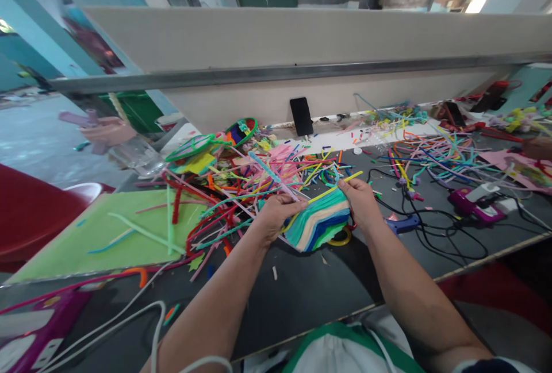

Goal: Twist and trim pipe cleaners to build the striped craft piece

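Note:
Between my two hands, above the dark table, is a striped piece made of pipe cleaners (319, 220) in teal, cream, blue and green. A yellow pipe cleaner (330, 191) runs along its upper edge and sticks out past my right hand. My left hand (278, 215) pinches the piece at its left corner, fingers closed. At the upper right corner my right hand (360, 200) grips the piece and the yellow pipe cleaner between thumb and fingers. Just behind my hands lies a tangled heap of loose pipe cleaners (282, 166), mostly pink and red.
A blue glue gun (402, 223) and black cables lie to the right, beside a purple power strip (476, 206). A phone (301, 116) leans on the white partition. At left are a green sheet (146, 241), a clear bottle (138, 154) and another purple power strip (47, 327).

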The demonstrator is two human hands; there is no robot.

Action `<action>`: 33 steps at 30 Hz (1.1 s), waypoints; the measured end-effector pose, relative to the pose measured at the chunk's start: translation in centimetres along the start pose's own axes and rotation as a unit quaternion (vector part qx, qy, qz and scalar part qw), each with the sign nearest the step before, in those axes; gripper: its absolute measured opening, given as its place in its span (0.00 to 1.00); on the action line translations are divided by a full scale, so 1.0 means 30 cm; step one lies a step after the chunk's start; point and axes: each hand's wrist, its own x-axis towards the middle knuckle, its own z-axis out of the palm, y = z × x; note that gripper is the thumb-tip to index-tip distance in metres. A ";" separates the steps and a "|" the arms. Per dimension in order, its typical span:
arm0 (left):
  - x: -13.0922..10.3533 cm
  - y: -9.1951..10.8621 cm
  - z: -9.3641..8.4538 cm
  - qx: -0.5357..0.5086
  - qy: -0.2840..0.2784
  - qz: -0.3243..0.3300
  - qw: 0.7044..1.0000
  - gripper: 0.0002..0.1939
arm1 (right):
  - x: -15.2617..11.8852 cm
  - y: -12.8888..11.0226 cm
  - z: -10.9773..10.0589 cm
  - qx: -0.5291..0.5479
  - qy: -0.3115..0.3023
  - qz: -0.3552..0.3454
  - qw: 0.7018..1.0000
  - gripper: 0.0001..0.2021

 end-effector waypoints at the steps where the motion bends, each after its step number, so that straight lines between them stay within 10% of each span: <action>1: 0.000 -0.001 0.001 -0.005 -0.001 -0.002 1.000 0.16 | -0.002 -0.002 0.000 0.000 -0.005 -0.001 1.000 0.18; 13: -0.018 0.087 -0.089 -0.071 -0.082 0.009 0.994 0.24 | 0.021 -0.044 -0.042 0.022 -0.047 0.059 0.997 0.16; 17: -0.003 0.121 -0.173 -0.023 0.117 0.141 0.983 0.21 | 0.026 -0.046 -0.050 0.001 -0.063 0.084 0.994 0.16; 22: -0.050 0.188 -0.160 0.228 0.343 0.356 0.839 0.18 | 0.017 -0.047 -0.042 0.001 -0.072 0.087 0.994 0.16; 33: 0.012 0.205 0.151 0.470 -0.028 0.269 0.840 0.07 | 0.006 -0.043 -0.036 -0.006 -0.131 0.088 0.987 0.16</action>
